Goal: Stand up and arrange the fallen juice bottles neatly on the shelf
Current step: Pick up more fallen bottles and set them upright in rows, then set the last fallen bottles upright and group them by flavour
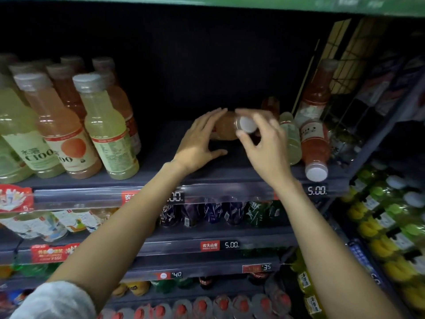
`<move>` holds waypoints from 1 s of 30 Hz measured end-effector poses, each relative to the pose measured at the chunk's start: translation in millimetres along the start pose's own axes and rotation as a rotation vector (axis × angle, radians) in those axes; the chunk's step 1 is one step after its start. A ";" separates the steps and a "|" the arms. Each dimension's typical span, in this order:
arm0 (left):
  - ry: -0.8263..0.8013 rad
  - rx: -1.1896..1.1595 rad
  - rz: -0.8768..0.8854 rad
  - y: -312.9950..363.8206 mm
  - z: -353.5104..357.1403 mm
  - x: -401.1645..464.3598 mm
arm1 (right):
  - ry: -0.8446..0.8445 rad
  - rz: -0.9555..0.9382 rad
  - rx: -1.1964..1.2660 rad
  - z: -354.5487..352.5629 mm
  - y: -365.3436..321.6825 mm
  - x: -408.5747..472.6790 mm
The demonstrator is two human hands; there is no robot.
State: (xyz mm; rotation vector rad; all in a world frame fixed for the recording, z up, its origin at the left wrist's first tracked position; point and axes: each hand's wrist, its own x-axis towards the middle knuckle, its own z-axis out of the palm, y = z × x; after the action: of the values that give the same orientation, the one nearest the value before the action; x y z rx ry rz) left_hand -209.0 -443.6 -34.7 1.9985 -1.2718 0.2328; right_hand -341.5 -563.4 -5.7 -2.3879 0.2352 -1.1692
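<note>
- Your right hand (261,143) has its fingers curled around the white cap end of a fallen orange bottle (226,128), pinching it near the neck; the frame is blurred there, so how firm the grip is can't be told.
- Your left hand (199,143) is spread, its straight fingers laid along the bottle's left flank and the thumb low near the shelf (161,176).
- That bottle lies on its side in the open middle of the shelf, cap pointing toward you.
- Done so far, as it looks: a group of upright bottles (69,125), pale green and orange, stands at the left of the shelf.
- Left to do: just to the right lie a fallen pale green bottle (291,139) and a fallen red bottle (315,148), its cap overhanging the front edge. A tilted red bottle (316,93) leans on the wire side panel (345,65), and another reddish bottle shows dimly behind your hands.
- In the way: the fallen pair sits close to your right wrist, so swinging the bottle upright could nudge them; the overhanging one looks likeliest to roll off.
</note>
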 end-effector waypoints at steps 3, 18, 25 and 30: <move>0.144 -0.048 -0.031 4.8 -6.5 -1.6 | 0.052 0.000 0.298 -2.9 -16.8 18.1; 0.385 -0.313 -0.326 -28.5 -35.2 -22.3 | -0.340 0.348 0.400 112.0 -19.5 22.3; 0.466 -0.280 -0.376 -44.3 -42.5 -29.4 | -0.264 0.331 0.377 162.7 -38.7 36.4; 0.430 -0.205 -0.390 -46.8 -43.7 -32.3 | -0.421 0.231 0.330 163.7 -36.0 41.9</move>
State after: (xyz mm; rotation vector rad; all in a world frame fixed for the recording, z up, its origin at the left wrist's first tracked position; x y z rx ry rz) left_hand -175.6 -380.8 -43.1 1.8454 -0.5990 0.3067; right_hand -189.4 -491.8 -45.5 -2.1781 0.1572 -0.5350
